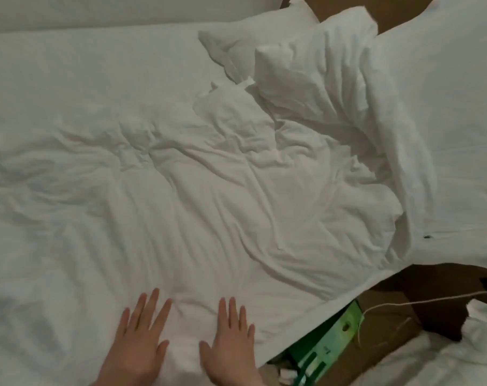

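A wrinkled white sheet [181,176] covers the bed and fills most of the view. My left hand [137,341] lies flat on it near the bottom edge, fingers straight and spread. My right hand [231,344] presses flat on the sheet just to the right, fingers straight and close together. A small fold of cloth sits between the two hands. Neither hand holds anything. A crumpled white duvet [320,87] is bunched at the upper right, beside a white pillow [443,121] at the right.
The bed's corner ends at the lower right, where a brown floor [390,310] shows. A green box [328,344] and a thin white cable [420,300] lie there. More white cloth [459,355] lies at the bottom right. A pale wall [97,9] runs along the top.
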A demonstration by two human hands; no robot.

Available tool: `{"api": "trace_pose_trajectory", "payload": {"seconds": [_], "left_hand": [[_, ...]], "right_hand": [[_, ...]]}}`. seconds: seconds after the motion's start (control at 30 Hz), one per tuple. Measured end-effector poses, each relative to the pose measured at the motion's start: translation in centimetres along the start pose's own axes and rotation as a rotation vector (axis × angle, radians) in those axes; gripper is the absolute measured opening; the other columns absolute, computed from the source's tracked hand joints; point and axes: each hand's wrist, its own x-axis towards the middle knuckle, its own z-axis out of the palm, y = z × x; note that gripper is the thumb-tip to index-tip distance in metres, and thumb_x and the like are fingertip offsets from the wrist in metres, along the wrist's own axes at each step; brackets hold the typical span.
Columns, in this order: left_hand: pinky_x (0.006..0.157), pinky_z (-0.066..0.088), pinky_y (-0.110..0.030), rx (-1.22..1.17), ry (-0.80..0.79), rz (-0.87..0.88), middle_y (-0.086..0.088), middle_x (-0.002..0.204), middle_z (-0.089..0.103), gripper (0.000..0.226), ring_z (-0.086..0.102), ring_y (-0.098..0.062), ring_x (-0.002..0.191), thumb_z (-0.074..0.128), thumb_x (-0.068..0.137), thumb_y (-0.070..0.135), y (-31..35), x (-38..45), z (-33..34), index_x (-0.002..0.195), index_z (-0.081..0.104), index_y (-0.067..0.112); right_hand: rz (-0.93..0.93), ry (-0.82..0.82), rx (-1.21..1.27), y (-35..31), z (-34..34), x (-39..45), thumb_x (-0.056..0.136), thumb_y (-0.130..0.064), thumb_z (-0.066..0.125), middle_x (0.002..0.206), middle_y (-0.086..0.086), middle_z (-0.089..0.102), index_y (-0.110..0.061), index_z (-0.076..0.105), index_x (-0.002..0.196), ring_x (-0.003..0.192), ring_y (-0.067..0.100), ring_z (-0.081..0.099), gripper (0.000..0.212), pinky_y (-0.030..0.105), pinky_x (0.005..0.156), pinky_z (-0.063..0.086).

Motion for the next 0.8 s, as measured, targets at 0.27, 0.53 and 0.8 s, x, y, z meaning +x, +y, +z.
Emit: {"api": "trace_pose_trajectory", "payload": {"seconds": [0.27, 0.53, 0.8], "left_hand": [[0.118, 0.002, -0.044, 0.084, -0.32, -0.061, -0.009, 0.165, 0.028, 0.103, 0.025, -0.028, 0.148, 0.064, 0.061, 0.048, -6.8, -13.1, -2.8, 0.157, 0.036, 0.026], [0.123, -0.002, -0.055, -0.061, -0.401, -0.54, 0.002, 0.164, -0.032, 0.097, -0.019, -0.032, 0.154, 0.051, 0.091, 0.049, -22.5, -27.2, -6.2, 0.159, -0.017, 0.034], [0.125, 0.015, -0.051, -0.355, -0.36, -1.002, 0.0, 0.17, -0.015, 0.099, -0.001, -0.035, 0.156, 0.055, 0.087, 0.065, -41.4, -44.9, -5.8, 0.162, -0.002, 0.034]], "right_hand": [[-0.127, -0.184, -0.145, -6.1, 5.7, -7.2, 0.1, -0.037, 0.045, 0.172, 0.005, -0.013, -0.026, -0.008, 0.164, 0.156, 0.041, -0.006, 0.085, 0.047, 0.128, 0.009], [-0.284, -0.211, -0.21, -20.1, 13.2, -11.8, 0.101, -0.045, 0.047, 0.172, 0.009, -0.009, -0.023, -0.002, 0.165, 0.158, 0.032, -0.001, 0.084, 0.038, 0.128, 0.004], [-0.141, -0.175, -0.099, -32.1, 25.9, -17.1, 0.091, -0.043, 0.063, 0.172, 0.01, -0.011, -0.017, -0.009, 0.163, 0.155, 0.033, 0.021, 0.105, 0.036, 0.121, 0.027]]}}
